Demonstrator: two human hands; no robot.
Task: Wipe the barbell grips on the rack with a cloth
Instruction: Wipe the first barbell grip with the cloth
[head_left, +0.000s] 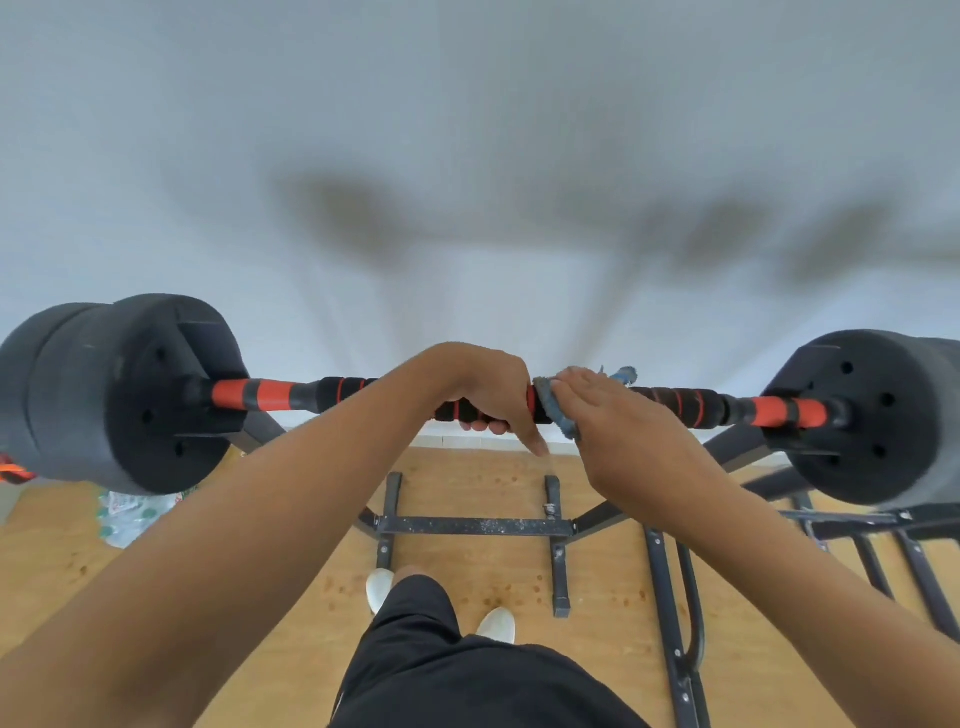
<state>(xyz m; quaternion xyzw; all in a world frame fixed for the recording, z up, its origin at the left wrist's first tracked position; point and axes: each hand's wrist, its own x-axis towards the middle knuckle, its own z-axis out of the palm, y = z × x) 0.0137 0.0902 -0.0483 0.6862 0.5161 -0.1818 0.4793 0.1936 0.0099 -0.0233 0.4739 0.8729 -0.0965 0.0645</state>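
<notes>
At bar centre (457, 410) | left hand (483, 387) grips bar | right hand (613, 415) presses cloth (558, 410) | plates (130, 395) flank

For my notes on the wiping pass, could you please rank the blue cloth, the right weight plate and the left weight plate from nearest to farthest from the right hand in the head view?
1. Blue cloth: under the right hand, wrapped on the bar's middle.
2. Right weight plate: at the bar's right end.
3. Left weight plate: at the far left end, beyond the left hand.
</notes>
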